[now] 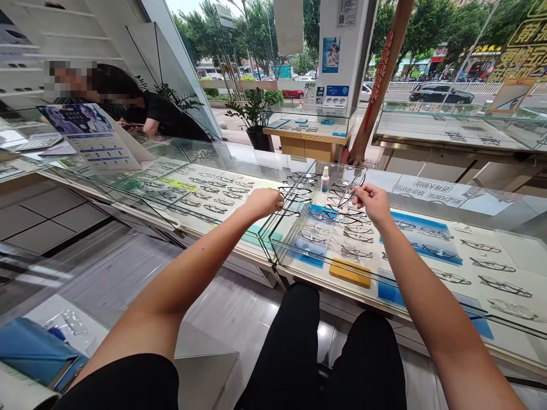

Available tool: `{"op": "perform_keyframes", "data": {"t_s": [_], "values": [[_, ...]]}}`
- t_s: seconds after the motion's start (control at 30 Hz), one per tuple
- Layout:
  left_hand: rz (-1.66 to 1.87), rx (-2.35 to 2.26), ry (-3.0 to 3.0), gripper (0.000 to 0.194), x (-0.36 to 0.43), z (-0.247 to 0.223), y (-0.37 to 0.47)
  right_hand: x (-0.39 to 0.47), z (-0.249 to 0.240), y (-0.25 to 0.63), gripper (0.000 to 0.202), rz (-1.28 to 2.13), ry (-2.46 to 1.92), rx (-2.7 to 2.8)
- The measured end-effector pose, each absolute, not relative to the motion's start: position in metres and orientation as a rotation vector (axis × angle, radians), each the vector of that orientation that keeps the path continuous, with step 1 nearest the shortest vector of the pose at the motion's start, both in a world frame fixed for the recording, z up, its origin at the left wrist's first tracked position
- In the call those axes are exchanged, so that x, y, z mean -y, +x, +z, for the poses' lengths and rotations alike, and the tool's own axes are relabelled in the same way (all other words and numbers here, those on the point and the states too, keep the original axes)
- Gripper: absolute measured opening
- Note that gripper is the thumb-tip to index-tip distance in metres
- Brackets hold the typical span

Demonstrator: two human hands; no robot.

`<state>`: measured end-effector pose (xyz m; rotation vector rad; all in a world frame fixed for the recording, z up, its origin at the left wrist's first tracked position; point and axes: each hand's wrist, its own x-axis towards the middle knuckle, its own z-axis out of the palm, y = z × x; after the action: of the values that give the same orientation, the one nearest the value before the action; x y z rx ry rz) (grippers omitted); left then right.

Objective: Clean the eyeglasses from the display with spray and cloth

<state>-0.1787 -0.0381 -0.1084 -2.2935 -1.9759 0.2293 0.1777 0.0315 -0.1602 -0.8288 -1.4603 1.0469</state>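
My left hand (265, 204) is closed over the glass counter, its fingertips at the left end of a row of dark-framed glasses (297, 197); whether they grip a frame is too small to tell. To the right, my right hand (371, 200) pinches a thin-framed pair of glasses (352, 196) above the counter top. Between the hands stands a small white spray bottle (325, 180). Several more glasses lie around it on the glass.
The glass display counter (273, 256) spans the view, with glasses and a yellow case (350, 273) inside. A calendar (96, 136) stands at left, near a person (158, 117) leaning on the counter. Behind are a potted plant (256, 122) and a wooden post (376, 85).
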Motion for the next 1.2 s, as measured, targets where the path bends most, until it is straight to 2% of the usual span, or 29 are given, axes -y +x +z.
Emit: {"op": "perform_keyframes", "data": {"t_s": [0.7, 0.9, 1.0, 1.1, 1.17, 1.2], "values": [[0.166, 1.941, -2.341, 0.022, 0.032, -0.108, -0.193, -0.030, -0.160, 0.179, 0.067, 1.037, -0.845, 1.478], [-0.192, 1.947, -2.367, 0.026, 0.034, -0.089, -0.183, -0.031, -0.158, 0.179, 0.068, 1.023, -0.841, 1.491], [-0.600, 1.954, -2.532, 0.031, 0.035, -0.076, -0.151, -0.032, -0.154, 0.180, 0.068, 1.025, -0.846, 1.466], [-1.038, 2.006, -2.806, 0.025, 0.039, -0.074, -0.101, -0.034, -0.149, 0.185, 0.067, 1.010, -0.820, 1.397], [-0.972, 2.147, -3.090, 0.027, 0.043, -0.079, -0.065, -0.037, -0.145, 0.189, 0.066, 0.982, -0.818, 1.362], [-0.801, 2.165, -3.255, 0.027, 0.046, -0.084, -0.047, -0.039, -0.143, 0.192, 0.065, 0.965, -0.823, 1.349]]}}
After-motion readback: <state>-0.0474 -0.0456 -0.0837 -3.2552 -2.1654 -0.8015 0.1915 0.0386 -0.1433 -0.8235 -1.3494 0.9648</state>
